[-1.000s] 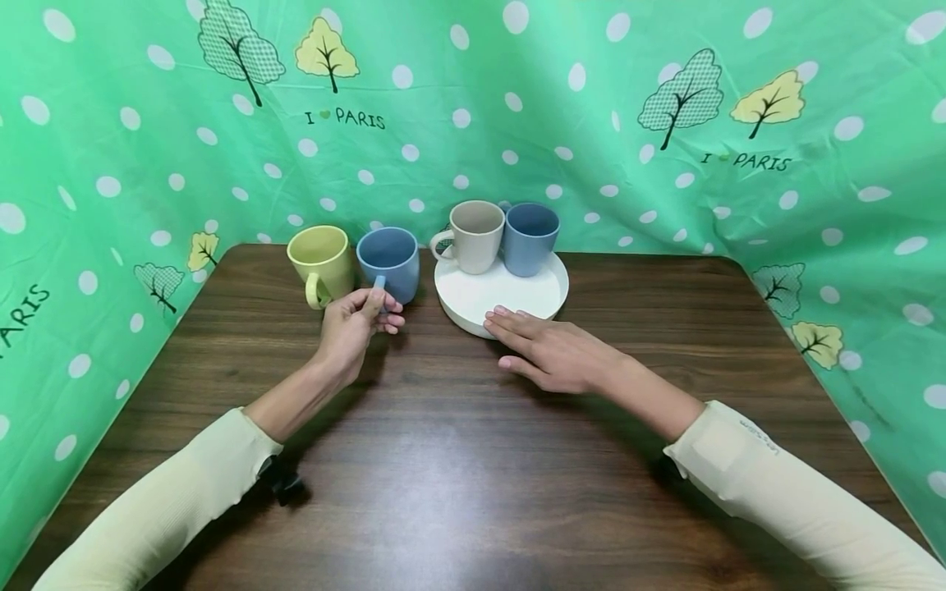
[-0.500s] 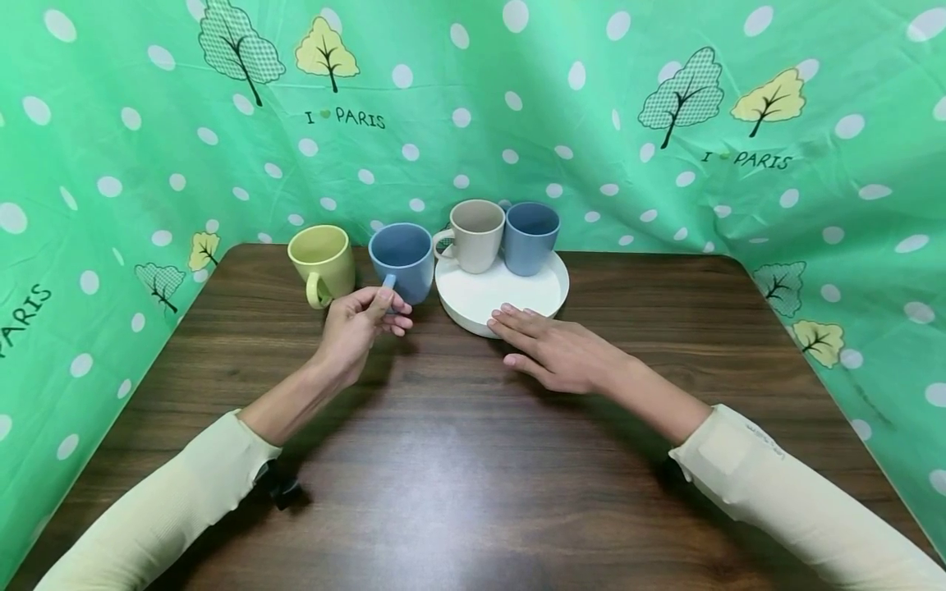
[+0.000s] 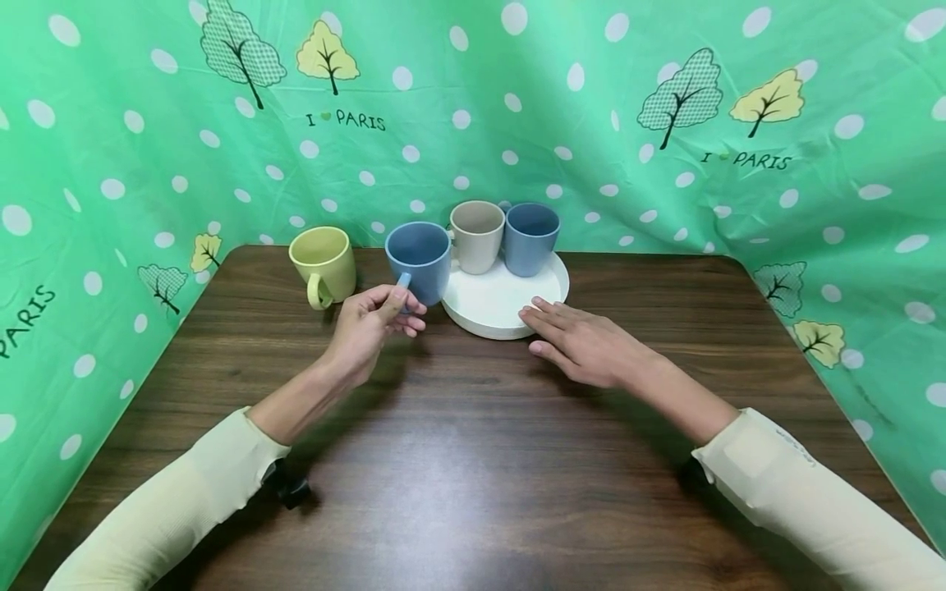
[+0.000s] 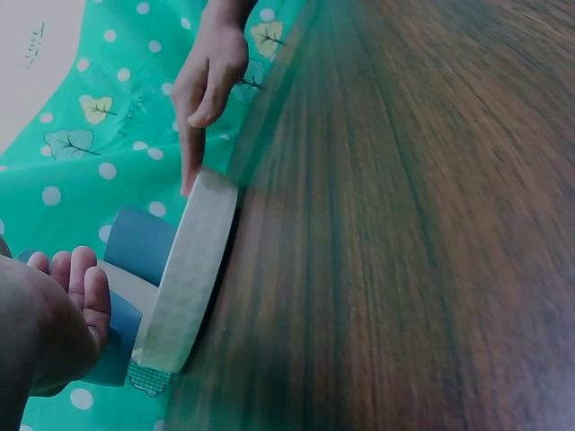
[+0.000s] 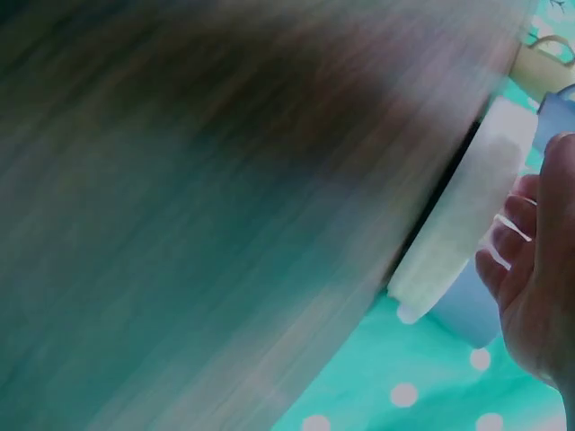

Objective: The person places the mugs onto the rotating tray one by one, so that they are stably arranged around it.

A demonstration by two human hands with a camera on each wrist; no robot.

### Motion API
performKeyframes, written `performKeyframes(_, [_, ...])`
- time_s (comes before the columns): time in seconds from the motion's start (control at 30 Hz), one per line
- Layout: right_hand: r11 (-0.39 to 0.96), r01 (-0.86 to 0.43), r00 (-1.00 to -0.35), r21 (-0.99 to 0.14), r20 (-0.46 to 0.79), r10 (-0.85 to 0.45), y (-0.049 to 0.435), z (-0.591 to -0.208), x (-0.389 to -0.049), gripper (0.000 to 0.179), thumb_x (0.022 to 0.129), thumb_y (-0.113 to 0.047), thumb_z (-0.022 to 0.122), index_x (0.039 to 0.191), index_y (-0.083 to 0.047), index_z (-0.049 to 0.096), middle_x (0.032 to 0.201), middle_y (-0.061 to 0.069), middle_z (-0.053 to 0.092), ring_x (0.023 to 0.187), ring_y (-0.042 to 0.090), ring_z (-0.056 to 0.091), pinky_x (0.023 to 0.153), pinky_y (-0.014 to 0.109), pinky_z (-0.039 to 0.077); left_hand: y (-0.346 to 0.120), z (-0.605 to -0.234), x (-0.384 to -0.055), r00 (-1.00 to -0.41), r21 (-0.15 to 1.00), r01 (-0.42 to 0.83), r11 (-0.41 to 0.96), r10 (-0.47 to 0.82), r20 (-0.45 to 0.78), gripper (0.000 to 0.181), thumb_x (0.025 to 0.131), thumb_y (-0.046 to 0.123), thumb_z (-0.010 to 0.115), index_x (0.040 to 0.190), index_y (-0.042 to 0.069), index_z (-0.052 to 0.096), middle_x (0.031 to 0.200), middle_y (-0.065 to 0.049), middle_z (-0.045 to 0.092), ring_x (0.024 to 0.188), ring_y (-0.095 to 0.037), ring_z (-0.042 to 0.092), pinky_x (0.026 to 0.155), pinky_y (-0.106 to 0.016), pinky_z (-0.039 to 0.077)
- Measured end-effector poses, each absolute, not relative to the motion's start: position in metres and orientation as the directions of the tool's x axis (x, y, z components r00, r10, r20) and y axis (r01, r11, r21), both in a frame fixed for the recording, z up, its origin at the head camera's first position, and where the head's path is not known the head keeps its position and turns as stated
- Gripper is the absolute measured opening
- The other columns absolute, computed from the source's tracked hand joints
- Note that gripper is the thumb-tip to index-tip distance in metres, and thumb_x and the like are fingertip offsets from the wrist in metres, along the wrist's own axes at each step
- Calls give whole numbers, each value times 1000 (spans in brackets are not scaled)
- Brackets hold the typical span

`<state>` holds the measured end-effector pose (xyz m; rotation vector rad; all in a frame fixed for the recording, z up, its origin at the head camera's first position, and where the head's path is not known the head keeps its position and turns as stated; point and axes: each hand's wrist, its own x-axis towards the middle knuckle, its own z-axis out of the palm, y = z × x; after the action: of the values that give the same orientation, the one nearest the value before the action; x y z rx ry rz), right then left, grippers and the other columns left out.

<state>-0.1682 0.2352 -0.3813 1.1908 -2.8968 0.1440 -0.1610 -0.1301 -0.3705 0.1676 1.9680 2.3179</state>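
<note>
Head view: left grip [image 3: 375, 327] pinches the handle [image 3: 403, 281] of the left blue mug [image 3: 421, 254], likely stiff, breakable, best held there; right grip [image 3: 587, 345], loosely extended, touches tray [image 3: 488, 302].

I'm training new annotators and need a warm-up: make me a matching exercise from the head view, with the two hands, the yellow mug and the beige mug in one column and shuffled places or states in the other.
Column one:
1. left hand
2. yellow mug
3. right hand
4. beige mug

Column two:
A. on the brown table, farthest left of the mugs
B. standing in the white tray
C. pinching the handle of a blue mug
D. fingers extended at the white tray's rim

Pairs: 1-C, 2-A, 3-D, 4-B
</note>
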Motion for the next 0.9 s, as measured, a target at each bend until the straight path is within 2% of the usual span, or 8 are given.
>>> performKeyframes(0.17, [730,-679,-734,-78,38,-678,246,-380,-171,61,121,-38,54,172,-5,45,178,16,47,171,38,38,137,59,40,-125,-368,-161,-987,986,9,-165,157,35,27,120,16,57,101,7,73,95,2,80,81,-12,79,76,-25,67])
performKeyframes(0.53, [775,-623,-779,-102,-4,-627,269,-382,-177,64,122,-38,51,175,-5,38,184,16,35,173,39,32,139,60,34,-111,-366,-163,-983,984,1,-176,179,33,25,120,14,56,104,5,72,95,0,79,81,-12,79,75,-25,67])
performKeyframes(0.9, [779,-617,-783,-112,-7,-622,277,-384,-179,65,122,-35,51,175,-2,35,185,20,32,173,43,31,137,63,36,-97,-365,-167,-980,979,-10,-201,198,31,24,119,13,56,105,2,72,95,-1,77,80,-12,78,74,-24,66])
